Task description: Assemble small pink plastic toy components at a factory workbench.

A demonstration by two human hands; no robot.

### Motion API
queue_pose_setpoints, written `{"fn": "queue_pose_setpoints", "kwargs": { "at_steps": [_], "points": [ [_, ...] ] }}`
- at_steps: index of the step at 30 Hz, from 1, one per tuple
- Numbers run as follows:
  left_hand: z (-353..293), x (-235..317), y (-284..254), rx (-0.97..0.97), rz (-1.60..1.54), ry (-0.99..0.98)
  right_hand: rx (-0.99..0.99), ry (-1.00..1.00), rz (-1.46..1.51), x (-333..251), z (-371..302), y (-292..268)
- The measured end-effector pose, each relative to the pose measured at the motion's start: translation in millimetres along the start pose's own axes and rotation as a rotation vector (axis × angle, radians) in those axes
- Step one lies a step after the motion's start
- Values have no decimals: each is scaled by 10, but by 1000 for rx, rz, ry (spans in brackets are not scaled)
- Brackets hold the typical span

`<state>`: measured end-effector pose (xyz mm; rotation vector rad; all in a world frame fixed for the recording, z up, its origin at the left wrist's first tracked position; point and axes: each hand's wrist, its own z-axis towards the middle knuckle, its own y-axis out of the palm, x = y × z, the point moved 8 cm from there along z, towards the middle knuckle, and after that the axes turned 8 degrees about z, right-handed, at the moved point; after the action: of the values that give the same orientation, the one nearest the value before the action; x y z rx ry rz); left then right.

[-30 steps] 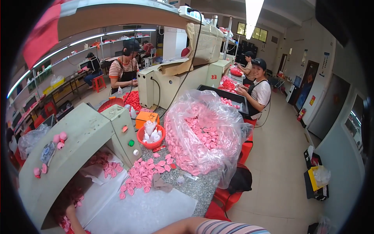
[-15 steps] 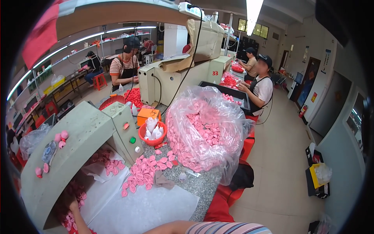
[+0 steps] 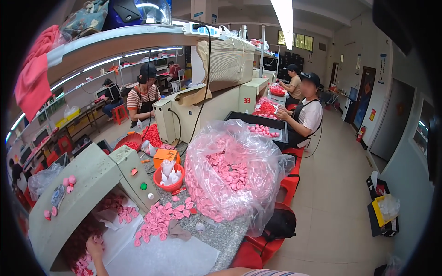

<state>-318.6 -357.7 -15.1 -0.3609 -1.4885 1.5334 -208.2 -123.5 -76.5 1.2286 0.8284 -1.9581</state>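
Note:
My left hand (image 3: 95, 247) reaches into the mouth of the grey-green arched machine (image 3: 76, 172) at lower left. Its fingers are curled among small pink petal-shaped pieces (image 3: 84, 263) and look closed on some of them; the fingertips are partly hidden. More such pieces lie deeper in the shaded opening. White sheet paper (image 3: 165, 255) stretches out from the machine, with a spread of pink pieces (image 3: 161, 218) at its far edge beside a grey-brown cloth (image 3: 178, 230). Of my right arm, only a sliver of forearm and striped sleeve (image 3: 271, 273) shows at the lower edge; that hand is out of view.
A large clear plastic bag (image 3: 269, 172) of pink pieces stands on the speckled tabletop (image 3: 230, 234). Nearby are a red bowl (image 3: 169, 185) of white squeeze bottles and an orange box (image 3: 165, 156). Red stools (image 3: 287, 187) line the right edge. Several people work further off.
My view has shifted, so the bench sits lower and further left. My left hand has come out of the shade toward the machine's opening, and less of my right arm shows.

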Motion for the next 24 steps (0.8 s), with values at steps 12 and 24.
{"fn": "queue_pose_setpoints", "kwargs": {
  "at_steps": [12, 24],
  "points": [
    [-443, 196, 399, 214, 38, 326, 146, 318, 268, 514, -661, -736],
    [-1215, 434, 382, -25, -163, 152, 311, 256, 234, 244, -848, -1285]
  ]
}}
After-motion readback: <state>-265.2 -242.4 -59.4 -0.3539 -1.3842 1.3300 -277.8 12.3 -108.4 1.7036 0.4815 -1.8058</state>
